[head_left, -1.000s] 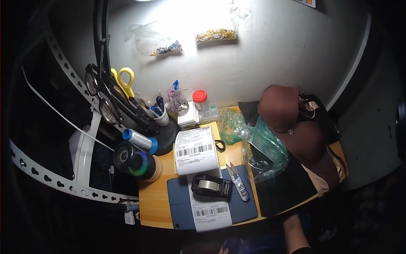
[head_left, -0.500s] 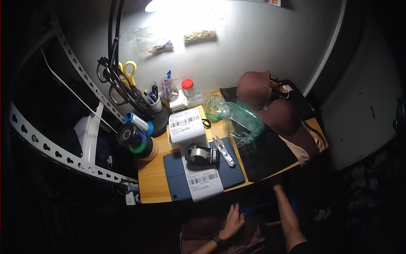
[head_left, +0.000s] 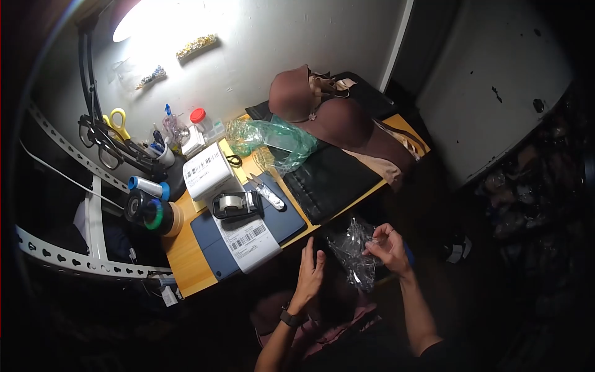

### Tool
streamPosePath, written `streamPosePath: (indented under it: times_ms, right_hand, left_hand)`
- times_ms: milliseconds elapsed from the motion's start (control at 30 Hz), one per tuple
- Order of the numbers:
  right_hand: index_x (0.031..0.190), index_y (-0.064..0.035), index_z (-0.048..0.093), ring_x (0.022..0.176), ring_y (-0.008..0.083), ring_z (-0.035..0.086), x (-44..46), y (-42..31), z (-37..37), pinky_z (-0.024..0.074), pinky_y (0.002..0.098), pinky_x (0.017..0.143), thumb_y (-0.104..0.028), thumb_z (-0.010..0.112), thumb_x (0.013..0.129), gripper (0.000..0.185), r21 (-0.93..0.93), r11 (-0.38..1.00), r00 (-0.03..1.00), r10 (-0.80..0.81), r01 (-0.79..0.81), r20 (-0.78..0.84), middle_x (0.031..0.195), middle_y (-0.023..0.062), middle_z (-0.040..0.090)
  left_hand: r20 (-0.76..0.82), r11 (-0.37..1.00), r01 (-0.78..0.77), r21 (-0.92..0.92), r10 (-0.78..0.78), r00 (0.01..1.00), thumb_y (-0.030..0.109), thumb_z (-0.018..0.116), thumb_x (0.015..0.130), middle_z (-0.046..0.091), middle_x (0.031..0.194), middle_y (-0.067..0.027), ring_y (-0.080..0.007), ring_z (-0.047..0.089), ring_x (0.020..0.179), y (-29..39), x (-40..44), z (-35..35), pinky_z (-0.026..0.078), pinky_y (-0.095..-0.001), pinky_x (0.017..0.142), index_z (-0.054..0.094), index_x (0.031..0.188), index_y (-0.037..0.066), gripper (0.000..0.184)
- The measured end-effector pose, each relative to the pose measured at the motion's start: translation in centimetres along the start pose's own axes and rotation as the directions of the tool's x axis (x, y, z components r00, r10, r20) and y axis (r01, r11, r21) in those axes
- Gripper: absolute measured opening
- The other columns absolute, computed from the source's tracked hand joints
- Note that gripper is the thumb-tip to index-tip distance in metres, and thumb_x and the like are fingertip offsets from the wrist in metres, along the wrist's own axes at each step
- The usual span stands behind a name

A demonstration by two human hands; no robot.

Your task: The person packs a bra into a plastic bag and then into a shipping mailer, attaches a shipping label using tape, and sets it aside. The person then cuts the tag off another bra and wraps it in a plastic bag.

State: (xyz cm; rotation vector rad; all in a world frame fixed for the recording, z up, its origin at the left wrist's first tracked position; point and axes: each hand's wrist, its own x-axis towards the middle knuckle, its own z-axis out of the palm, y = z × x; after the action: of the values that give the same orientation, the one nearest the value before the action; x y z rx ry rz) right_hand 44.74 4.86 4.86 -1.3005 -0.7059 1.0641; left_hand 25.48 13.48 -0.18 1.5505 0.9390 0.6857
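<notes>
My right hand (head_left: 389,250) pinches a crinkled clear plastic bag (head_left: 356,253) in front of the desk's edge. To the left of the bag, my left hand (head_left: 310,273) is raised with fingers extended and nothing in it, a dark watch on its wrist. Beyond the hands on the desk lies a black bag (head_left: 328,183), with a brown bra (head_left: 347,124) behind it and a green plastic bag (head_left: 291,146) at its left. Dark pink fabric (head_left: 334,332) rests below my hands.
Printed labels (head_left: 251,239) run over a blue folder (head_left: 207,239), under a tape dispenser (head_left: 237,203). Thread snips (head_left: 269,195) lie beside it. A thread spool (head_left: 147,187), yellow scissors (head_left: 116,124) and a red-lidded jar (head_left: 199,118) stand farther back. A white metal shelf frame (head_left: 93,263) borders the left.
The view has swung right and tilted. My right hand has come up from below the desk with the clear bag in it. My left hand has risen beside the desk's edge.
</notes>
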Motion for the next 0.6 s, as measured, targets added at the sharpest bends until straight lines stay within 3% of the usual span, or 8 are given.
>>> streamPosePath:
  times_ms: [33, 167, 267, 333, 467, 500, 533, 600]
  right_hand:
    - [0.100, -0.0016, 0.047, 0.072, 0.0046, 0.054, -0.4, -0.5, 0.3, 0.0487, 0.0200, 0.063, -0.004, 0.063, 0.082, 0.024, -0.031, 0.999, 0.997, -0.028, 0.031, 0.075, 0.081, 0.0021, 0.056]
    - [0.108, -0.0018, 0.051, 0.065, 0.0031, 0.052, -1.8, -1.4, 1.9, 0.0477, 0.0185, 0.061, -0.011, 0.058, 0.089, 0.022, -0.076, 0.997, 1.000, -0.020, 0.018, -0.024, 0.076, -0.0007, 0.055]
    - [0.096, -0.0039, 0.051, 0.064, 0.0051, 0.050, -1.6, 0.1, 0.3, 0.0473, 0.0225, 0.062, -0.016, 0.052, 0.093, 0.013, -0.102, 0.973, 0.918, -0.230, 0.208, -0.324, 0.074, -0.0004, 0.053]
    - [0.091, -0.0050, 0.051, 0.064, 0.0065, 0.053, -1.9, 0.5, -0.3, 0.0464, 0.0218, 0.062, -0.017, 0.053, 0.093, 0.013, 0.017, 0.965, 0.849, -0.222, 0.262, -0.480, 0.073, 0.0008, 0.054]
    - [0.093, -0.0008, 0.056, 0.071, 0.0078, 0.056, -3.3, -0.2, -1.2, 0.0507, 0.0227, 0.065, -0.003, 0.061, 0.084, 0.010, -0.061, 0.985, 0.924, -0.174, 0.163, -0.341, 0.080, 0.0023, 0.056]
    - [0.094, 0.0015, 0.058, 0.074, 0.0083, 0.057, -3.5, -0.6, -1.2, 0.0519, 0.0232, 0.067, 0.003, 0.062, 0.081, 0.014, -0.167, 0.983, 0.967, -0.117, 0.081, -0.224, 0.084, 0.0033, 0.057]
    - [0.094, 0.0015, 0.058, 0.074, 0.0083, 0.057, -3.7, -1.0, -0.8, 0.0519, 0.0232, 0.067, 0.003, 0.062, 0.081, 0.014, -0.165, 0.984, 0.970, -0.108, 0.072, -0.218, 0.084, 0.0033, 0.057]
    - [0.094, 0.0048, 0.060, 0.078, 0.0089, 0.058, -3.8, -2.3, 0.7, 0.0521, 0.0225, 0.068, 0.010, 0.060, 0.079, 0.016, -0.107, 0.990, 0.974, -0.116, 0.096, -0.196, 0.090, 0.0043, 0.056]
  left_hand:
    - [-0.003, 1.000, 0.004, 0.001, -0.004, 1.000, 0.053, 0.040, 0.091, 0.044, 0.120, -0.0279, -0.0390, 0.047, 0.111, 0.4, -0.3, 0.1, 0.038, -0.0404, 0.093, 0.029, 0.133, -0.005, 0.073]
    - [0.048, 0.797, 0.241, -0.554, -0.259, 0.965, 0.004, 0.071, 0.078, 0.050, 0.108, -0.0138, -0.0128, 0.057, 0.092, 2.5, -1.2, 0.7, 0.049, -0.0232, 0.076, 0.015, 0.136, 0.000, 0.081]
    - [-0.114, 0.789, 0.075, -0.610, -0.181, 0.977, -0.004, 0.063, 0.081, 0.050, 0.100, -0.0110, -0.0105, 0.055, 0.082, 3.2, -3.1, 0.4, 0.050, -0.0205, 0.067, 0.018, 0.126, 0.009, 0.065]
    - [-0.260, 0.864, -0.083, -0.497, -0.057, 0.964, -0.008, 0.058, 0.082, 0.047, 0.097, -0.0096, -0.0094, 0.053, 0.079, 3.4, -5.1, 0.1, 0.053, -0.0231, 0.071, 0.019, 0.119, 0.013, 0.058]
    - [-0.443, 0.890, -0.441, -0.117, 0.351, 0.825, -0.013, 0.046, 0.083, 0.039, 0.116, -0.0183, -0.0188, 0.062, 0.078, 2.9, -7.8, -2.0, 0.057, -0.0302, 0.071, 0.020, 0.110, 0.010, 0.044]
    - [-0.431, 0.912, -0.409, 0.007, 0.372, 0.822, -0.014, 0.042, 0.084, 0.032, 0.125, -0.0213, -0.0239, 0.065, 0.077, 2.3, -8.2, -2.9, 0.057, -0.0293, 0.068, 0.020, 0.109, 0.011, 0.042]
    - [-0.436, 0.947, -0.318, -0.053, 0.264, 0.860, -0.011, 0.051, 0.080, 0.026, 0.132, -0.0235, -0.0337, 0.061, 0.094, 2.6, -9.2, -3.7, 0.054, -0.0383, 0.079, 0.034, 0.110, 0.011, 0.041]
    - [-0.333, 0.813, -0.065, 0.578, 0.308, 0.891, -0.002, 0.062, 0.074, 0.015, 0.140, -0.0259, -0.0462, 0.035, 0.124, 5.3, -9.3, -5.1, 0.037, -0.0496, 0.099, 0.053, 0.105, 0.011, 0.035]
